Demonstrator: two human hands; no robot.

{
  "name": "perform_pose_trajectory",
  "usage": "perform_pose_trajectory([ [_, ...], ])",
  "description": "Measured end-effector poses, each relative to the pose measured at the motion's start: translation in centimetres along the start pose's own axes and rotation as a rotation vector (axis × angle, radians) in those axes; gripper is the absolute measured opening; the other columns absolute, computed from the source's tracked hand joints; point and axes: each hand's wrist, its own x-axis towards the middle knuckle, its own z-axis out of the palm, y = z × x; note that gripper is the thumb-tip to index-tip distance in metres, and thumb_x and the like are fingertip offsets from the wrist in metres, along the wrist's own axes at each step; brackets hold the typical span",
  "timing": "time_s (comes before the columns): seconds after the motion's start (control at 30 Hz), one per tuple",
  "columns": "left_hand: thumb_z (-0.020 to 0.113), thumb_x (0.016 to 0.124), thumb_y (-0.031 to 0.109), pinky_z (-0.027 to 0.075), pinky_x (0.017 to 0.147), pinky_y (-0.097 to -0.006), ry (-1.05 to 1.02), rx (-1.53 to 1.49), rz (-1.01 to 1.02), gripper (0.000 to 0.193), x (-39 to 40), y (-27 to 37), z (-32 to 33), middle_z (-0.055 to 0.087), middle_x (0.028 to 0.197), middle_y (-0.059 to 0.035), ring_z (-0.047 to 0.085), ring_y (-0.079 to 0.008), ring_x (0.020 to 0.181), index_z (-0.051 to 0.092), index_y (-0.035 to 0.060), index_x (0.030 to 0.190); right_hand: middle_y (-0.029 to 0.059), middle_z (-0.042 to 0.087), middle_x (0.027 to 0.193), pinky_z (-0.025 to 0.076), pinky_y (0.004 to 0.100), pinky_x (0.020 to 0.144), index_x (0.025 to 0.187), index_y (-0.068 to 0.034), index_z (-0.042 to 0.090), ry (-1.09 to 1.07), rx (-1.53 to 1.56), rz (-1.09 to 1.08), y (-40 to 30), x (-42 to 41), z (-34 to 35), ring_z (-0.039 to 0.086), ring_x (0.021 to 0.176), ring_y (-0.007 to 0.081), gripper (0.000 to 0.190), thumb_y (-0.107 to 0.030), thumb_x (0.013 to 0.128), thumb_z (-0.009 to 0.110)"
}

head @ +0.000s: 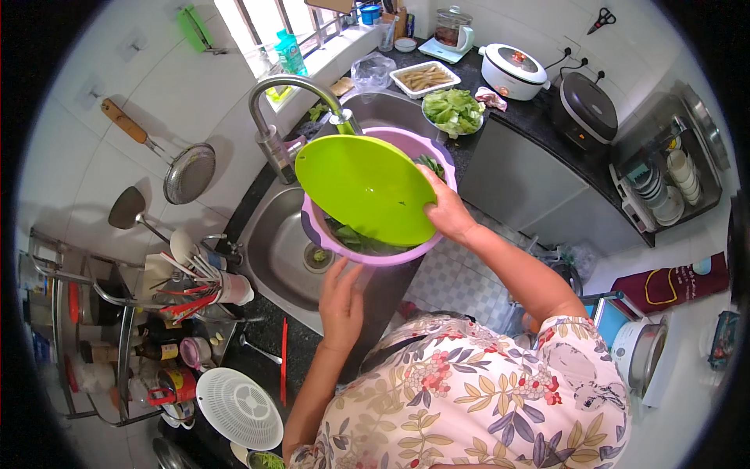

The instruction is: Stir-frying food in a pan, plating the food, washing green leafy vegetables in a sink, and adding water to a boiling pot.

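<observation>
My right hand [450, 208] grips the rim of a lime-green plastic basin [366, 190], which is tilted over a larger pink-purple basin [381, 260]. Dark green leaves [350, 235] lie in the pink-purple basin, partly hidden by the green one. That larger basin sits across the divider of a double stainless sink, under a curved metal faucet [302, 79]. Empty and with fingers spread, my left hand [343, 302] is just below the basin's near rim, over the edge of the left sink bowl [275, 246].
A plate of lettuce [454, 111], a white tray of brownish food [426, 78] and a white electric pot [514, 71] stand behind. Nearer on the left are a utensil holder [235, 287], red chopsticks [284, 360], a spoon [261, 350] and a white strainer basket [240, 408].
</observation>
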Motion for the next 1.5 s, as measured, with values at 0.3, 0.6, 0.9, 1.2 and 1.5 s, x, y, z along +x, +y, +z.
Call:
perform_pose_trajectory([
  [0.3,0.057,0.085,-0.003,0.04,0.104,-0.0438,0.002,0.078,-0.046,0.036,-1.1,-0.5,-0.2,0.054,0.133,-0.021,0.051,-0.038,0.123,0.063,0.0032,0.12,0.0225,0.046,0.144,0.034,0.0355,0.112,0.147,-0.004,0.035,-0.013,-0.036,-0.012,3.2,0.6,0.6,0.044,0.135,0.0336,0.068,0.005,0.082,0.049],
  [0.6,0.046,0.099,0.033,0.029,0.113,-0.0471,-0.469,0.569,0.154,0.045,10.1,-5.3,5.5,0.042,0.148,-0.0187,0.036,-0.038,0.138,0.053,0.0045,0.134,0.0242,0.045,0.144,0.033,0.0361,0.113,0.147,-0.001,0.034,-0.018,-0.045,-0.045,2.2,0.2,0.9,0.043,0.136,0.0342,0.069,0.006,0.08,0.048],
  [0.9,0.033,0.099,0.048,0.048,0.093,-0.0464,-1.098,0.742,-0.197,0.056,12.4,-5.0,6.4,0.068,0.112,-0.0193,0.064,-0.0349,0.108,0.069,0.0071,0.112,0.0205,0.047,0.143,0.03,0.0338,0.114,0.146,-0.001,0.037,0.018,0.002,-0.011,2.6,0.5,0.2,0.043,0.136,0.0314,0.068,0.008,0.079,0.046],
  [1.2,0.033,0.099,0.047,0.036,0.106,-0.0516,-0.971,0.851,-0.182,0.054,11.3,-4.2,5.7,0.068,0.115,-0.0136,0.063,-0.0342,0.108,0.07,0.0086,0.108,0.0192,0.055,0.133,0.038,0.0342,0.108,0.143,-0.002,0.039,-0.115,0.259,0.024,4.0,1.3,-0.2,0.05,0.128,0.0295,0.066,0.008,0.078,0.044],
  [1.5,0.06,0.092,0.019,0.038,0.105,-0.0519,-0.36,0.506,0.085,0.017,7.0,-1.1,2.0,0.066,0.102,-0.0122,0.061,-0.0304,0.104,0.068,0.006,0.099,0.0173,0.063,0.11,0.055,0.0378,0.081,0.127,0.006,0.048,-0.314,0.507,0.415,0.9,2.6,-5.0,0.065,0.097,0.0275,0.054,0.003,0.073,0.05],
])
